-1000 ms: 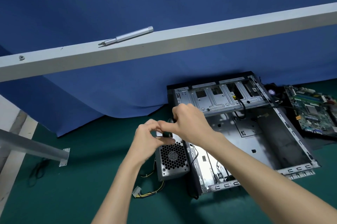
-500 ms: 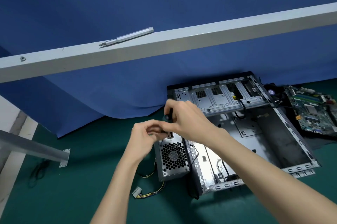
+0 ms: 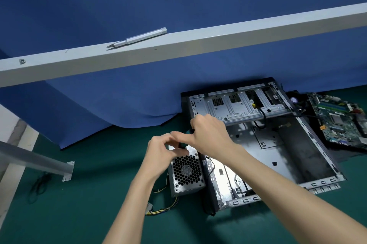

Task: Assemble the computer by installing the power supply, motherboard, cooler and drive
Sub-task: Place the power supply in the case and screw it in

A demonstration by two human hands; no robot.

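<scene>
The power supply point(image 3: 186, 172) stands on end on the green surface point(image 3: 89, 214), outside the case point(image 3: 278, 154) and just beside its left wall. Its fan grille faces us and its wire bundle point(image 3: 162, 207) trails toward the near side. We judge it is parked there so that its top end is free to work on before it goes in; it is not yet installed. Both hands meet over that top end. Our left hand point(image 3: 160, 150) has its fingers curled, and their tips pinch a small dark part point(image 3: 182, 145) right at the top edge of the unit. Our right hand point(image 3: 210, 136) comes across from the case side with its fingers curled too and its thumb stretched toward the left hand, so this grip closes on the same dark part from above. We cannot tell what the part is, since the hands cover most of it. The case lies open side up toward the far edge of the surface, where the blue cloth point(image 3: 139, 105) drapes down, and its floor is bare to receive the parts. The motherboard point(image 3: 341, 116) waits at the right, just beyond the case's right wall. A screwdriver point(image 3: 137, 38) rests on the grey beam point(image 3: 218, 45) nearer to us, well apart from the work, probably kept within reach for the screws.
</scene>
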